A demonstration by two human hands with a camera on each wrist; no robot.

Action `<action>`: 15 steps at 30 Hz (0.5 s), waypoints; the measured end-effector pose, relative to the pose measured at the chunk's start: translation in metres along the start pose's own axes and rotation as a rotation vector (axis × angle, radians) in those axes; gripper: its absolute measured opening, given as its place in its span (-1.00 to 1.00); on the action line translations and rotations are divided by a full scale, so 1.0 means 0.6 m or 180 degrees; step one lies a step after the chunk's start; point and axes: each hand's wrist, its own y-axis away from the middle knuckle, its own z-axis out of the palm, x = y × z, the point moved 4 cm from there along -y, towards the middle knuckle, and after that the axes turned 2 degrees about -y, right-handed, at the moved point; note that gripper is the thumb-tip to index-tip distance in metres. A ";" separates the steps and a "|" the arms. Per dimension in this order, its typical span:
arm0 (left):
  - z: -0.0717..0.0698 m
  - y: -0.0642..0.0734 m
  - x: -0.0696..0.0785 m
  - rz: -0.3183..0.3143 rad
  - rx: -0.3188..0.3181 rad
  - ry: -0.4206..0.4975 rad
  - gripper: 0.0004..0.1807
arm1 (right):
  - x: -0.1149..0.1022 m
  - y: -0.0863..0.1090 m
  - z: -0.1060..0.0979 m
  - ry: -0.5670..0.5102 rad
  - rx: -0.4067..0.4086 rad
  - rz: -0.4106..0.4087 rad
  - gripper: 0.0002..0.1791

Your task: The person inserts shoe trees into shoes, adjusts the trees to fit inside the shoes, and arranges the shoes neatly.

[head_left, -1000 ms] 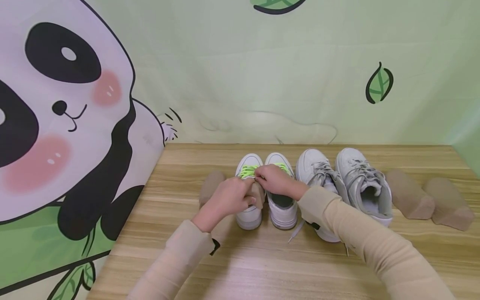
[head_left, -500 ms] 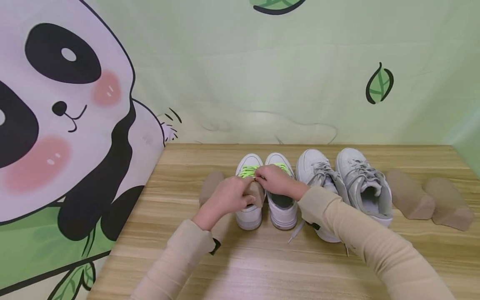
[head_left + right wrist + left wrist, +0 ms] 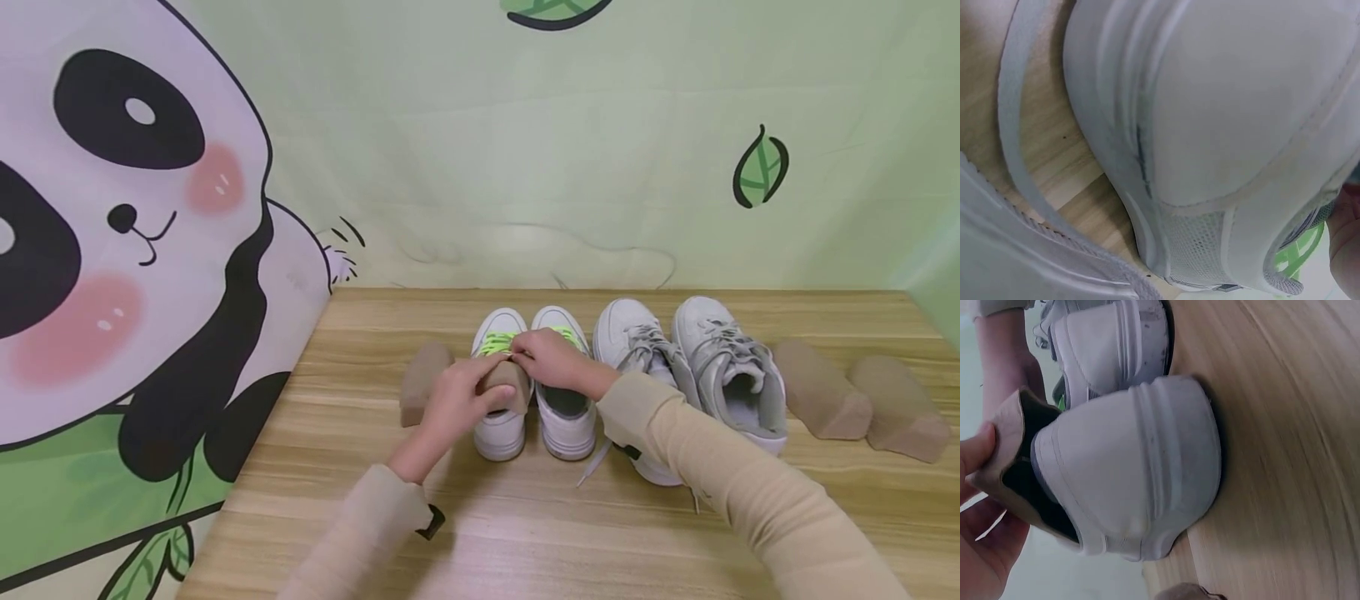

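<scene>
In the head view, my left hand (image 3: 459,395) holds a brown shoe insert (image 3: 508,385) at the opening of a white sneaker (image 3: 499,437) with bright green laces (image 3: 498,342). Thumb and fingers lie on opposite sides of this insert (image 3: 1007,440) in the left wrist view, with the sneaker's heel (image 3: 1107,469) beside it. My right hand (image 3: 553,358) reaches across the matching sneaker (image 3: 567,437) and pinches the first sneaker's tongue near the laces. Its fingertips are partly hidden. Only part of the right hand (image 3: 1345,240) shows in the right wrist view.
Two bigger white sneakers with grey laces, one nearer (image 3: 621,323) and one farther right (image 3: 753,429), stand beside my right forearm. Two brown inserts (image 3: 821,392) (image 3: 903,408) lie at the far right. Another insert (image 3: 423,383) lies left of my left hand, all on a wooden surface (image 3: 525,533).
My left hand has shifted its grip: the fingers have lifted and spread, and the wrist is slightly lower. More of the insert shows. The right hand stays at the tongue.
</scene>
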 end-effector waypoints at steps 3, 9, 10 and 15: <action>0.000 0.001 0.006 0.0069 0.0112 -0.0137 -0.50 | 0.000 0.001 -0.001 0.0000 -0.0003 0.0019 -0.86; 0.003 -0.001 0.008 0.0120 0.0165 -0.0312 -0.51 | -0.003 0.001 -0.001 -0.0012 -0.0021 0.0056 -0.85; 0.003 -0.001 0.008 0.0118 0.0177 -0.0321 -0.51 | -0.003 0.001 -0.001 -0.0021 -0.0022 0.0055 -0.85; 0.003 -0.002 0.003 0.0144 0.0281 -0.0356 -0.50 | -0.004 0.002 -0.003 -0.0049 0.0008 0.0032 -0.86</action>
